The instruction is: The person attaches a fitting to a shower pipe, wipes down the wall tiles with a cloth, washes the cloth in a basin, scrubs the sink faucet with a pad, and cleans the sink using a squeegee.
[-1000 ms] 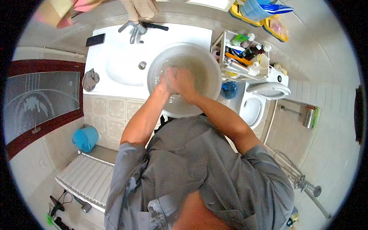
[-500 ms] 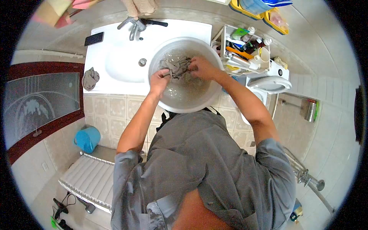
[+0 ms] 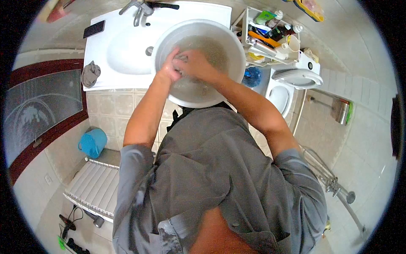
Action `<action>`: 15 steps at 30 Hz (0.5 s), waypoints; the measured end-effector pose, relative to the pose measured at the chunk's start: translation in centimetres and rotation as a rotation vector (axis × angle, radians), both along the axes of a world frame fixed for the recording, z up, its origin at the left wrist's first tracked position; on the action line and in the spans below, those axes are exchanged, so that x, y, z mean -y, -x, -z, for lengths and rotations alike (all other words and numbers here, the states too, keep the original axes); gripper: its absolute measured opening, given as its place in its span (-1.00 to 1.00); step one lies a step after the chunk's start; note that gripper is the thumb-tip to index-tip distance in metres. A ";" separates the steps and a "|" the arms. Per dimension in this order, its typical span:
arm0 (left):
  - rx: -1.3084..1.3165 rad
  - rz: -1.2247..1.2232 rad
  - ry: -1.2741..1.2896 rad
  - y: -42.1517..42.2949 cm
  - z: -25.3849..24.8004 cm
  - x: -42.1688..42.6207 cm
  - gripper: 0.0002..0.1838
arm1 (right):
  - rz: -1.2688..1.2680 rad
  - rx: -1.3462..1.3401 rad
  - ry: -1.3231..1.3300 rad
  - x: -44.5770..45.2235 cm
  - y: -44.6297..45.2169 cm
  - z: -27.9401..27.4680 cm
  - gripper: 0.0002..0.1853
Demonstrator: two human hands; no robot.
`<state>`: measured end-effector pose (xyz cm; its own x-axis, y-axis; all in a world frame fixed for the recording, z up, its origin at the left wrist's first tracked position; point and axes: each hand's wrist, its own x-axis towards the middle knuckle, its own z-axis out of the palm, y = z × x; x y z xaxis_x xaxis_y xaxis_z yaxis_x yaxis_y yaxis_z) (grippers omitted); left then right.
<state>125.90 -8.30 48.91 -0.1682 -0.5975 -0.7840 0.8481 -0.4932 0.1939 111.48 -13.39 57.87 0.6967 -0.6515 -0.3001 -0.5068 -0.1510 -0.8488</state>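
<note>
A large whitish basin (image 3: 230,40) with cloudy water stands over the right part of the washbasin counter. Inside it, my left hand (image 3: 170,67) and my right hand (image 3: 195,64) are pressed together near the left wall. A small bit of wet grey cloth (image 3: 182,58) shows between the fingers; most of it is hidden by the hands. Both hands are closed around this cloth, above the water. Another crumpled grey cloth (image 3: 90,74) lies at the left end of the counter.
The white sink (image 3: 127,55) has a tap (image 3: 138,10) behind it and a phone (image 3: 94,28) at its left. A cart with bottles (image 3: 270,34) and a toilet (image 3: 281,95) stand right. A blue bucket (image 3: 92,142) and a radiator (image 3: 95,182) are lower left.
The hands, earlier apart with the cloth spread between them, have come together at the left of the basin. The cloth is now bunched up. The view has shifted, so the basin appears higher.
</note>
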 end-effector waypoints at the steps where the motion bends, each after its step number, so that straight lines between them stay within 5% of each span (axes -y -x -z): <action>1: -0.105 0.050 0.088 -0.1 0.3 0.0 -0.18 | -0.014 0.006 0.047 -0.3 0.0 -0.2 -0.51; 2: -0.107 0.052 0.086 0.2 0.6 -0.5 -0.18 | -0.026 0.011 0.095 -0.7 0.0 -0.4 -0.51; 4: 0.325 0.042 0.393 0.6 1.2 -1.6 -0.34 | -0.191 0.305 0.165 -1.2 -0.2 -0.8 -0.78; 8: 0.067 -0.138 0.296 3.0 3.9 0.1 -0.42 | 0.053 -0.022 0.224 -1.1 -0.3 -2.8 -0.53; 9: 0.524 0.083 0.689 3.3 5.2 0.0 -0.45 | 0.086 -0.058 0.247 -0.7 -0.3 -2.4 -0.52; 11: 0.987 0.321 1.062 4.5 3.0 0.0 -0.47 | 0.153 -0.133 0.290 0.2 -0.1 -1.0 -0.51; 13: -0.116 -0.201 0.238 6.3 -5.7 0.4 -0.47 | 0.221 -0.201 0.346 1.4 0.0 0.2 -0.49; 15: -0.046 -0.202 0.120 5.4 -4.3 0.4 -0.43 | 0.162 -0.293 0.369 2.9 -0.1 1.1 -0.48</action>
<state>120.52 -8.66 53.19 -0.0693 -0.7112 -0.6996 0.9365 -0.2880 0.2001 111.62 -16.33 56.73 0.4987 -0.8440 -0.1974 -0.7579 -0.3141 -0.5717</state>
